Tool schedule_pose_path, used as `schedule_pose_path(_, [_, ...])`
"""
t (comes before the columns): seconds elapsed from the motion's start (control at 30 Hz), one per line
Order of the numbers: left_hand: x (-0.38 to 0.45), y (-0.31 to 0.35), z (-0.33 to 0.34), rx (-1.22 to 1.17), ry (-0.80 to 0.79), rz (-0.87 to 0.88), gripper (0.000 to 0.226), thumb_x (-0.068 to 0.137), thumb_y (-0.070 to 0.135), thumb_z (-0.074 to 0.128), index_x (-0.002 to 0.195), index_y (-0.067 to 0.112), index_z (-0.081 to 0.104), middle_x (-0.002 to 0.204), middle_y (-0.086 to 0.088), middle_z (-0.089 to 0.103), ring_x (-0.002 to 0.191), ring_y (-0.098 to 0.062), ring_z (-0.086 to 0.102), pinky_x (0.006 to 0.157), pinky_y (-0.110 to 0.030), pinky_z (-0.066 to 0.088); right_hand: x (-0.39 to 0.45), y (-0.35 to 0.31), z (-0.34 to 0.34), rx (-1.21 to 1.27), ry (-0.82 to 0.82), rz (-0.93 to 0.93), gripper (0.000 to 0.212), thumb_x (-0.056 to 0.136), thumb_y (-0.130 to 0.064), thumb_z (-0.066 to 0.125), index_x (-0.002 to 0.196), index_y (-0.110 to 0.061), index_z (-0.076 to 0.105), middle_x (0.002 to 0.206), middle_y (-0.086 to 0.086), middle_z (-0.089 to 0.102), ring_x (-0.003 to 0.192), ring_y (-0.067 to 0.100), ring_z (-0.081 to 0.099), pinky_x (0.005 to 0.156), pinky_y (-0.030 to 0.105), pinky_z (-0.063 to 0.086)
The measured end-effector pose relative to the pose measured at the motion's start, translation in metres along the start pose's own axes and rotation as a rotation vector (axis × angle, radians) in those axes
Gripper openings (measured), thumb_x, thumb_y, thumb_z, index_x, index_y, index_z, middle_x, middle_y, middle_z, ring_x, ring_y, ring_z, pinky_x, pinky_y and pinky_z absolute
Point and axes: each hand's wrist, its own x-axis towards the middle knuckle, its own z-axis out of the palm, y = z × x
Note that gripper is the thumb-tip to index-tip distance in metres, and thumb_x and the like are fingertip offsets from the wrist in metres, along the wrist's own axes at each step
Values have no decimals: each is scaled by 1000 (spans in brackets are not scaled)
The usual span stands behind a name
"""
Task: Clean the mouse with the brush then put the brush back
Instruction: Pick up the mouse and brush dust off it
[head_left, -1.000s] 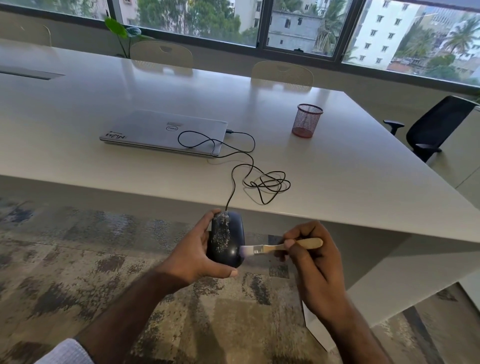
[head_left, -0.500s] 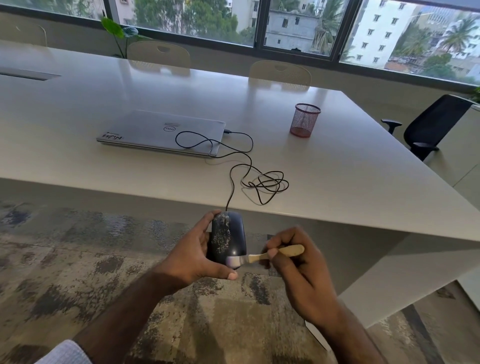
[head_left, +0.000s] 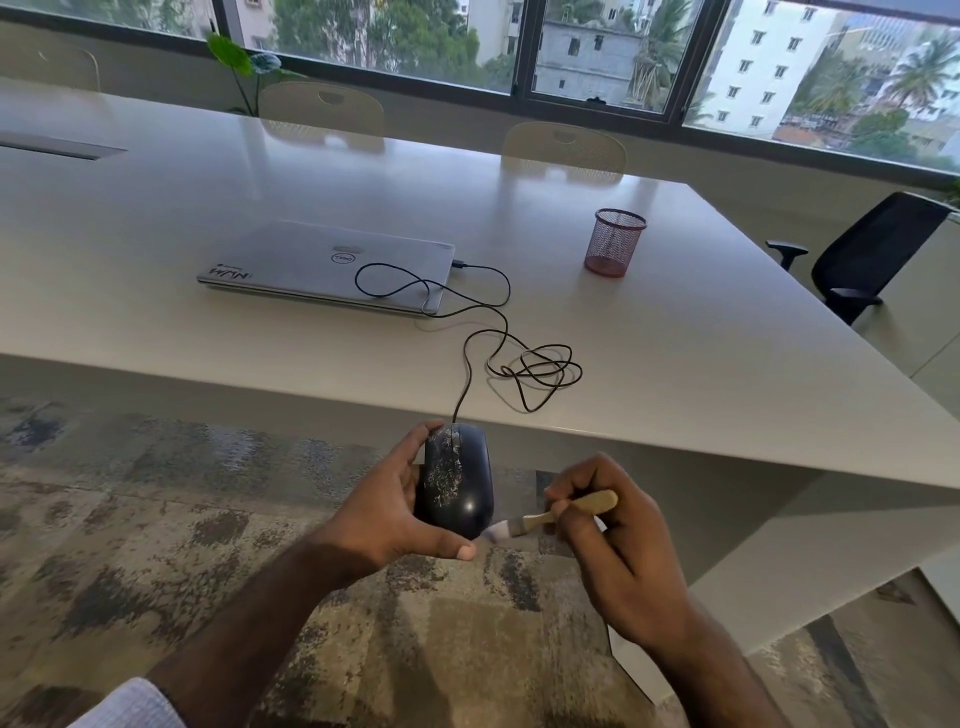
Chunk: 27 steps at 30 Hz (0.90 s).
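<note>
Clamped in the left hand (head_left: 395, 514), the mouse (head_left: 460, 480) hangs off the table (head_left: 727, 374) edge; the right hand (head_left: 618, 551) pinches the brush (head_left: 550, 517), bristles at its near end. Dust remains on its left side; returning the brush is not yet done.

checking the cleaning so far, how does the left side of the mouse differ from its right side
The left side of the mouse is speckled with pale dust, while the right side looks clean, dark and glossy with a light glint. The left hand grips the left side; the right side is bare, and the brush, held by the right hand, has its bristles near the lower right edge. Both sides share the same dark shell.
</note>
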Motion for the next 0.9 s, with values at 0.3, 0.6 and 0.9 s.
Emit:
schedule_pose_path(0.3, [-1, 0, 10, 107, 85, 41, 110, 42, 10, 102, 128, 57, 50, 119, 11, 73, 110, -16, 73, 80, -31, 64, 3, -11, 20, 240, 175, 50, 8, 93, -25, 56, 94, -25, 64, 80, 6, 68, 72, 27, 66, 64, 35, 55])
schedule_pose_path(0.6, [-4, 7, 21, 513, 202, 77, 120, 32, 53, 95, 138, 55, 38, 130, 20, 46, 118, 2, 49, 97, -21, 46, -11, -13, 28, 95, 114, 15, 7, 96, -28, 56, 98, -34, 61, 81, -4, 64, 69, 19, 61, 58, 35, 51])
schedule_pose_path(0.9, [-6, 12, 27, 669, 247, 78, 127, 39, 48, 94, 151, 33, 35, 131, 14, 38, 126, -10, 34, 109, -33, 34, -14, -18, 29, -12, -17, 11, 5, 98, -25, 54, 98, -26, 59, 82, -18, 61, 66, 5, 54, 59, 13, 40])
